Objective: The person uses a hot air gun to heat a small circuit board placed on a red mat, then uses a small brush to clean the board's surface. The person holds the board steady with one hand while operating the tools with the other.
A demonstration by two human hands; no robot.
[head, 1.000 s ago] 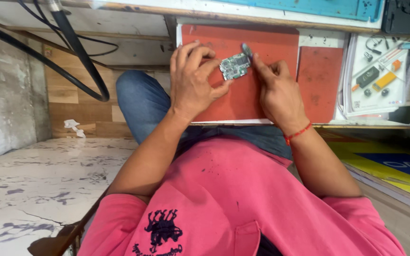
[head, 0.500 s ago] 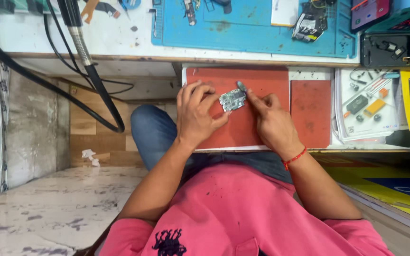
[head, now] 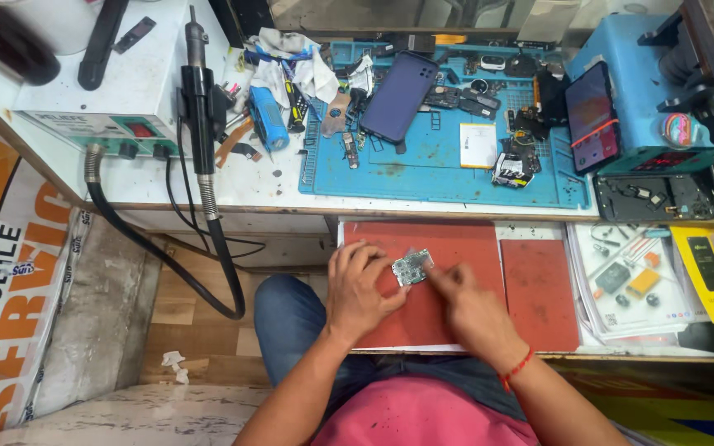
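A small grey circuit board [head: 411, 268] lies on a red mat [head: 456, 248] on a pull-out tray below the bench. My left hand [head: 360, 289] holds the board's left edge with its fingertips. My right hand [head: 466, 304] presses down on the board's right side with fingers bunched; a thin tool may be in it, but I cannot make it out. A red thread is tied around my right wrist.
Above the tray, a blue work mat [head: 448, 165] carries a dark phone [head: 398, 97], loose phone parts and a battery. A hot-air station [head: 101, 91] with its handpiece [head: 200, 107] stands at left. A second phone [head: 592, 116] leans on a blue machine [head: 663, 83]. Papers [head: 630, 281] lie at right.
The view has tilted up, so the bench top and its tools now show. Both hands stay on the circuit board on the red mat.
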